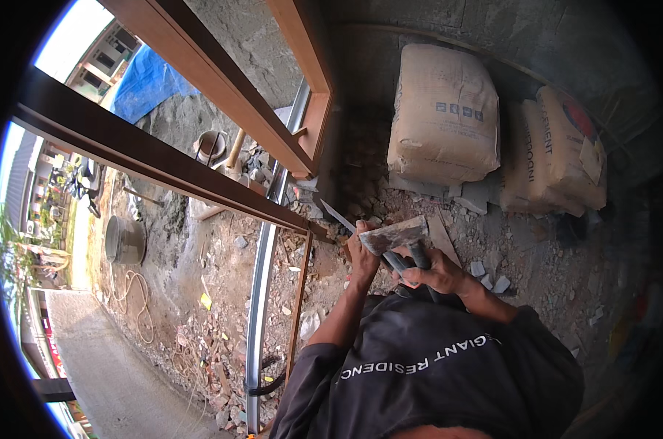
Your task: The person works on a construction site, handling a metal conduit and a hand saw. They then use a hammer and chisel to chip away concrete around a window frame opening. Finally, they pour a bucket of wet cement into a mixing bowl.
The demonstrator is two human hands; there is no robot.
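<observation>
My left hand (pixel 362 256) is closed, with a narrow pale blade (pixel 336 216) sticking out past its fingers. The hand hides the other end of this blade. My right hand (pixel 441 274) is wrapped round the dark handle of a plastering trowel (pixel 396 235). The trowel's flat rectangular plate is stained and worn, and it tilts up between my two hands. Its near edge reaches the fingers of my left hand. Both hands are held in front of my dark shirt, above ground strewn with rubble.
Brown paper cement sacks (pixel 445 117) are stacked against the wall, with more sacks (pixel 555 154) to their right. A brown wooden frame (pixel 163 172) crosses the upper left. A metal rail (pixel 261 314) runs along the ground left of me. Beyond it are a bucket (pixel 125 240) and a rope (pixel 142 311).
</observation>
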